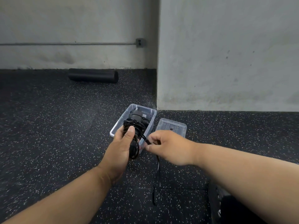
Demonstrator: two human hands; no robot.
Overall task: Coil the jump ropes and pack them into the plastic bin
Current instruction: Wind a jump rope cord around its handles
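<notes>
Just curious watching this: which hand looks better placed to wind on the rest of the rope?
Probably the right hand: it already pinches the loose cord, while the left hand grips the jump rope bundle.

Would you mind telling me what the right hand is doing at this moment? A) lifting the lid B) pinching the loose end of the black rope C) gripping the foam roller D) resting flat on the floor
B: the right hand pinches the free stretch of the jump rope just beside the wound bundle that the left hand holds, with the rest trailing down to the floor.
</notes>
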